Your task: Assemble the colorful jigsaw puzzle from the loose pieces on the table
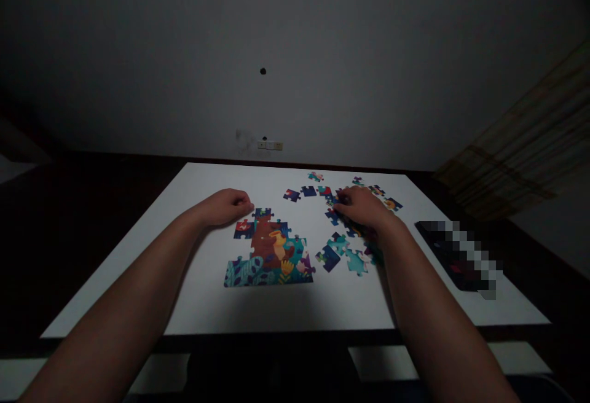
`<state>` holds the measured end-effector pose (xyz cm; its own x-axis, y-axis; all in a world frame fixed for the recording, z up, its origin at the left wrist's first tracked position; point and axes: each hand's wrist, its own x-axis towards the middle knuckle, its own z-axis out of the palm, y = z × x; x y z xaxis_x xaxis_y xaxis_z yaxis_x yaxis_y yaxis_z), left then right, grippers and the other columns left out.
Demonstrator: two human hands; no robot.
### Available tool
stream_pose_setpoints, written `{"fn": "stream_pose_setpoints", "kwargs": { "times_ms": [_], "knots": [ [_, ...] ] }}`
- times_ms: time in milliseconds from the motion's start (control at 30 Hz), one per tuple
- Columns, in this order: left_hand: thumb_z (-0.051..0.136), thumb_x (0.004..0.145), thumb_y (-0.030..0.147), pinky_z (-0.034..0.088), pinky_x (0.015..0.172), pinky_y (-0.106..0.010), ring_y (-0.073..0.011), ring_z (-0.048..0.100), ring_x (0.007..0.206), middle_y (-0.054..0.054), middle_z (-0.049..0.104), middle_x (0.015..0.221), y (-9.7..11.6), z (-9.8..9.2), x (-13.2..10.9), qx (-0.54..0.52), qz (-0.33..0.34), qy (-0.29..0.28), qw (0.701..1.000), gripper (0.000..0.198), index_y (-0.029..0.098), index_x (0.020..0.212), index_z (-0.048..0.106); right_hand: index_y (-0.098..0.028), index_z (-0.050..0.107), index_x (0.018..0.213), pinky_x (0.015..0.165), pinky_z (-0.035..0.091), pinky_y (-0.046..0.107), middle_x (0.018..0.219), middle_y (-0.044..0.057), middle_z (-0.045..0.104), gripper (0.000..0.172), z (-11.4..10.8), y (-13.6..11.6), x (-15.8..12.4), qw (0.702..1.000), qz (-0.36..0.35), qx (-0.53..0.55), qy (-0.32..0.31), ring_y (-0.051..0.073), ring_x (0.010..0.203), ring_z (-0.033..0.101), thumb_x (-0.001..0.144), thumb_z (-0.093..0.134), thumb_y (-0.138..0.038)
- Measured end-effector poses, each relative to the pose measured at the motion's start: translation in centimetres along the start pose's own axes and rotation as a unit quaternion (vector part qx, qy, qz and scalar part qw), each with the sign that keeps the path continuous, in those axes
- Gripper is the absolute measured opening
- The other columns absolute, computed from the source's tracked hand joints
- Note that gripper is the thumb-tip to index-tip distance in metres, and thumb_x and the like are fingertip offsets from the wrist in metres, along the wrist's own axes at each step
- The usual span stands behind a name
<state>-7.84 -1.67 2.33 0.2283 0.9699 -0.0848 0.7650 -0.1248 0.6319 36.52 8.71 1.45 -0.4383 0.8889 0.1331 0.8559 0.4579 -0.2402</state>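
Observation:
A partly joined jigsaw puzzle (271, 254) in blue, teal, red and orange lies in the middle of a white table (216, 311). My left hand (227, 205) rests on the table just left of the puzzle's top edge, its fingers curled in loosely; whether they hold a piece is hidden. My right hand (362, 204) lies among several loose puzzle pieces (343, 254) to the right, its fingertips pressed down on a piece near the pile's far side. More loose pieces (300, 193) lie beyond the joined part.
A dark flat object (449, 249), partly blurred out, lies at the table's right edge. A grey wall with a socket plate (271, 144) stands behind the table. Dark floor surrounds the table; a striped fabric (520, 157) hangs at the right.

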Motion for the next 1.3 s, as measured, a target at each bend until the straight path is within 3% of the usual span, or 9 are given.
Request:
{"fn": "stream_pose_setpoints", "kwargs": {
  "times_ms": [100,300,567,700,867,967,1133,1300],
  "knots": [
    [0.068,0.096,0.067,0.041,0.068,-0.035,-0.0216,0.059,0.072,-0.004,0.068,0.078,-0.1,0.0,0.1,0.001,-0.002,-0.001,1.0,0.046,0.022,0.091,0.074,-0.02,0.091,0.117,0.11,0.057,0.059,0.127,0.024,0.084,0.04,0.6,0.0,0.5,1.0,-0.01,-0.029,-0.003,0.046,0.122,0.076,0.097,0.08,-0.052],
    [0.069,0.096,0.067,0.041,0.068,-0.034,-0.021,0.059,0.073,-0.004,0.068,0.078,-0.2,0.0,0.2,0.002,-0.006,0.002,1.0,0.046,0.022,0.089,0.072,-0.023,0.086,0.114,0.104,0.06,0.052,0.123,0.019,0.086,0.026,1.1,-0.1,0.9,0.999,0.03,0.041,0.0,0.039,0.114,0.079,0.092,0.081,-0.036],
    [0.07,0.096,0.067,0.041,0.067,-0.034,-0.0204,0.057,0.07,-0.003,0.067,0.075,0.0,0.0,0.0,-0.005,-0.011,0.01,1.0,0.045,0.023,0.088,0.072,-0.025,0.083,0.125,0.102,0.062,0.049,0.126,0.015,0.086,0.037,1.1,-0.6,0.6,0.995,0.046,0.084,-0.001,0.036,0.113,0.08,0.087,0.081,-0.028],
    [0.069,0.095,0.067,0.042,0.067,-0.034,-0.0213,0.058,0.072,-0.004,0.068,0.077,-0.1,0.1,0.1,0.001,-0.017,0.011,1.0,0.045,0.023,0.088,0.073,-0.025,0.087,0.126,0.113,0.059,0.056,0.13,0.018,0.085,0.04,1.2,-0.6,0.7,0.998,0.03,0.045,0.009,0.041,0.124,0.077,0.087,0.083,-0.034],
    [0.068,0.097,0.066,0.041,0.067,-0.035,-0.021,0.057,0.071,-0.003,0.066,0.075,0.0,0.1,0.1,0.0,-0.014,0.008,1.0,0.044,0.023,0.089,0.072,-0.026,0.09,0.116,0.124,0.05,0.066,0.128,0.021,0.082,0.03,1.5,-0.7,0.9,1.0,0.02,0.004,0.023,0.047,0.138,0.069,0.091,0.084,-0.042],
    [0.067,0.097,0.066,0.042,0.068,-0.035,-0.0215,0.059,0.072,-0.004,0.068,0.077,0.1,0.0,0.0,0.002,-0.014,0.007,1.0,0.044,0.022,0.091,0.073,-0.025,0.086,0.116,0.117,0.055,0.06,0.127,0.02,0.082,0.03,1.5,-0.8,1.0,0.999,0.035,0.024,0.024,0.043,0.129,0.073,0.09,0.086,-0.04],
    [0.068,0.096,0.066,0.042,0.069,-0.035,-0.0219,0.06,0.073,-0.005,0.07,0.079,0.0,0.0,0.1,-0.001,-0.014,0.006,1.0,0.044,0.022,0.092,0.074,-0.026,0.078,0.111,0.085,0.056,0.044,0.107,0.01,0.083,0.026,0.8,-0.9,0.6,0.991,0.069,0.106,0.042,0.031,0.094,0.075,0.091,0.081,-0.043],
    [0.068,0.096,0.065,0.041,0.068,-0.035,-0.0209,0.057,0.071,-0.003,0.066,0.075,-0.1,0.1,0.1,-0.006,-0.014,0.009,1.0,0.043,0.023,0.089,0.074,-0.026,0.076,0.108,0.077,0.051,0.041,0.099,0.009,0.082,0.022,0.4,-1.4,0.7,0.982,0.094,0.157,0.056,0.029,0.087,0.075,0.096,0.075,-0.044]
  ]
}}
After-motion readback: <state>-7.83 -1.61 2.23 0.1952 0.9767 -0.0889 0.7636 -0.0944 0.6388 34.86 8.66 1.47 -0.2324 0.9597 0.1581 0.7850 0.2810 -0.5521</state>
